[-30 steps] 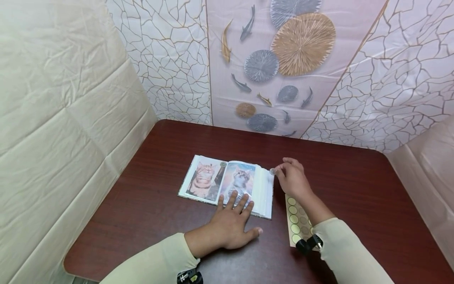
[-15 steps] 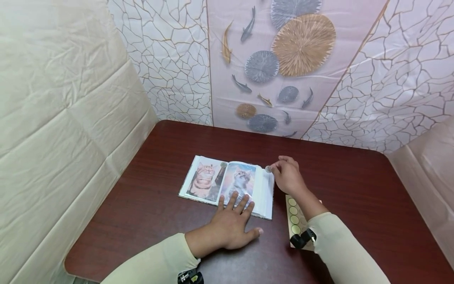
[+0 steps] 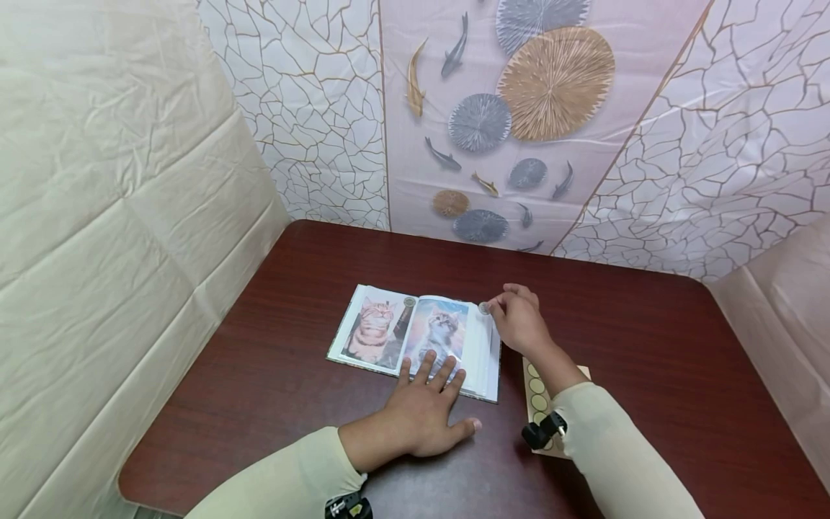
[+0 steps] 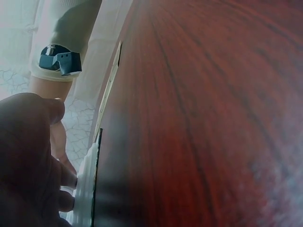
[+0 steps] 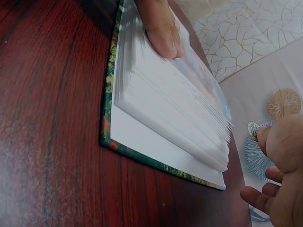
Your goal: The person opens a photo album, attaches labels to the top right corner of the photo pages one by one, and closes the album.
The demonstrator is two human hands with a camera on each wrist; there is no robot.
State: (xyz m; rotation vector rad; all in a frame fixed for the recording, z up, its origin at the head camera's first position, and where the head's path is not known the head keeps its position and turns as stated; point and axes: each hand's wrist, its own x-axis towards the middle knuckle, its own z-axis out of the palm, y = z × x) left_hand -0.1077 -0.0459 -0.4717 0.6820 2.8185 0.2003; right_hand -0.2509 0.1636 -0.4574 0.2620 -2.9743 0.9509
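An open photo album (image 3: 478,364) lies on the table, with a ginger cat picture (image 3: 372,331) on its left page and a grey kitten picture (image 3: 442,324) on its right. My left hand (image 3: 424,418) rests palm down, its spread fingertips pressing the album's lower edge and the kitten picture. Between thumb and finger, my right hand (image 3: 521,321) pinches a small round sticker (image 5: 253,130) near the upper right corner of the album. From the right wrist view, this sticker hangs above the stacked pages, apart from them. A similar round sticker (image 3: 409,302) sits on the left page's upper right corner.
A tan sheet of round yellow stickers (image 3: 538,389) lies right of the album, partly hidden under my right forearm. The dark red wooden table (image 3: 259,375) meets a patterned cloth backdrop (image 3: 324,108) behind and pale cloth at both sides.
My right hand has moved left with the sticker, from beyond the album's right edge to over its upper right corner. The left hand stays in place.
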